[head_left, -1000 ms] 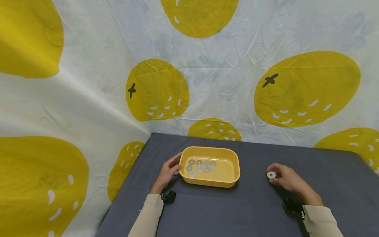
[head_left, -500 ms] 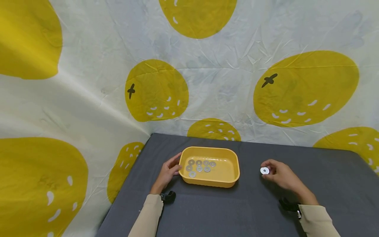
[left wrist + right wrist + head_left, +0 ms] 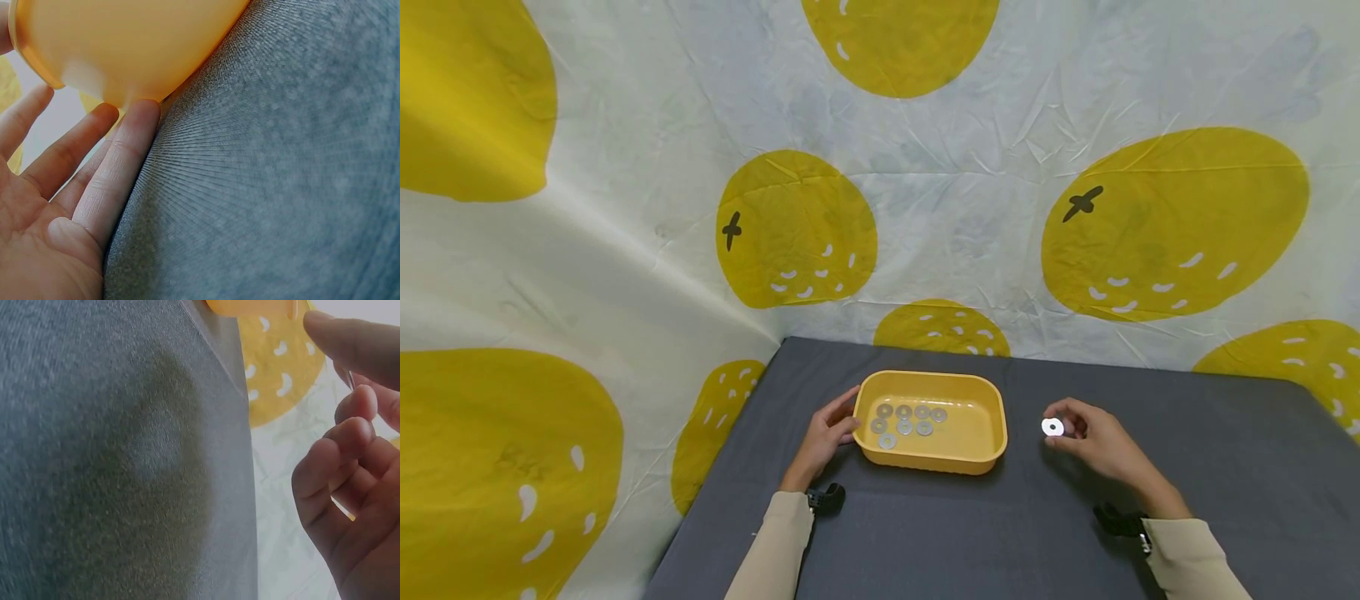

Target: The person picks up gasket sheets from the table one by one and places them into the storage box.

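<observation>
A yellow rectangular tray stands on the dark tabletop in the head view. Several flat metal washers lie in its left half. At the tray's left end is my left hand, touching the rim and outer wall. The left wrist view shows its fairly straight fingers against the yellow wall. To the right of the tray, and apart from it, my right hand pinches a bright washer between thumb and fingers above the table. The right wrist view shows only this washer's thin edge.
A dark grey cloth covers the table. Behind it and along the left hangs a pale curtain printed with large yellow fruit. A strip of tabletop lies between the tray and my right hand.
My right hand has moved left and slightly up in the head view, towards the tray, with the washer turning brighter. My left hand, the tray and its washers have stayed put.
</observation>
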The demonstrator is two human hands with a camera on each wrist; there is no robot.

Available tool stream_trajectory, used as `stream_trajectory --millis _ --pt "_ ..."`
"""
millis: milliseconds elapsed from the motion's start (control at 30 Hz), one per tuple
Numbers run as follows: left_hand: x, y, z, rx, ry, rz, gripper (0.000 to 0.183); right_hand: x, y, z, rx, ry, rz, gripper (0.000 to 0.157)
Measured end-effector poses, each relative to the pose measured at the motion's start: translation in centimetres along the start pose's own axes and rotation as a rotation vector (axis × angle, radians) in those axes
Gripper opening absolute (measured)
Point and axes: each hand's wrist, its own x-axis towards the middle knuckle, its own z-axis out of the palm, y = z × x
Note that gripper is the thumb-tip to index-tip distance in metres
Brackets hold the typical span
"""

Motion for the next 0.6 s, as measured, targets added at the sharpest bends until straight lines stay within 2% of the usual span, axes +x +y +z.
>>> stream_trajectory --millis 433,600 --pt "-0.1 0.1 0.0 -0.003 0.003 -0.009 0.058 0.4 -0.6 0.9 0.076 0.022 -0.041 0.027" --pt "0.0 0.0 -0.1 0.003 -0.005 0.015 0.059 0.4 -1.2 1.2 0.086 0.029 -0.041 0.028"
